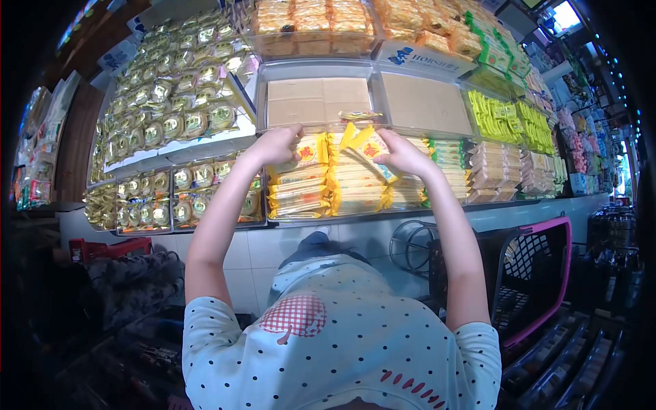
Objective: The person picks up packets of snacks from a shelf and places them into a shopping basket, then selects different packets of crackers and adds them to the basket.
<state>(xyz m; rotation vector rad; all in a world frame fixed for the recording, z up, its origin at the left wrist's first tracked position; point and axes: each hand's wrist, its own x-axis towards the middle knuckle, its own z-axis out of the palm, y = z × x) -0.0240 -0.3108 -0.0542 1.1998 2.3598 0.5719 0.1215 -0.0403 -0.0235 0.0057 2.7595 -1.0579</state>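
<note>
Rows of yellow-and-white snack packets with red characters lie stacked in a clear bin [359,195] in front of me. My left hand [279,146] is closed at the left end of a yellow snack packet [312,149] on top of the left stack, thumb on its near side. With my right hand [406,157] I grip another snack packet [370,149], tilted above the middle stack, fingers behind it and thumb in front. Just beyond it, a loose yellow packet [360,116] lies near the bin's far edge.
Behind stand bins with cardboard [318,102] showing. Round gold-wrapped snacks [174,123] fill the left side; bright yellow-green packets [493,115] lie to the right. A black basket with a pink rim [568,260] stands at my lower right, a red stool [113,247] at lower left.
</note>
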